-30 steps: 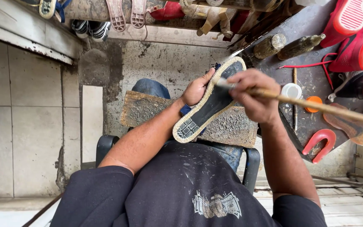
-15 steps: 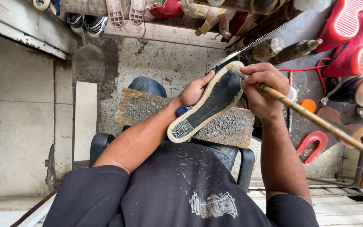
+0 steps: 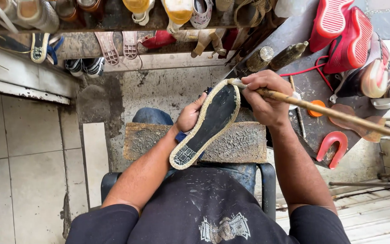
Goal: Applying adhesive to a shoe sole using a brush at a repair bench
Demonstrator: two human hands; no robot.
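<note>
Left hand: the left hand (image 3: 190, 116) is curled shut around the side of the shoe (image 3: 206, 124), gripping it from beneath so that the sole faces up toward the camera; only the thumb and the back of the hand show.
Right hand: the right hand (image 3: 267, 97) is closed around the wooden stick (image 3: 330, 113), fingers wrapped over it near its working end.
Shoe: it lies tilted across the person's lap, heel toward the body and toe pointing away, resting over the wooden board (image 3: 238, 142); the sole is black with a pale, rough rim running all around it.
Stick: long and light brown, it runs from the right edge of the view up to the toe of the shoe, where its tip touches the pale rim.
Board: a worn, crusted plank lying across the knees, beneath the shoe.
Workbench: the dark workbench (image 3: 308, 81) stands just to the right, carrying a red horseshoe-shaped piece (image 3: 332, 143), a small orange lid (image 3: 316, 108) and two dark bottles (image 3: 276, 56).
Red shoes: a pair of red shoes (image 3: 344, 31) sits at the top right, soles outward.
Shelf: a shelf (image 3: 113, 22) along the top holds more footwear and soles.
Seat: the person sits on a chair with dark arms (image 3: 267, 185), on a tiled floor (image 3: 23, 153).
</note>
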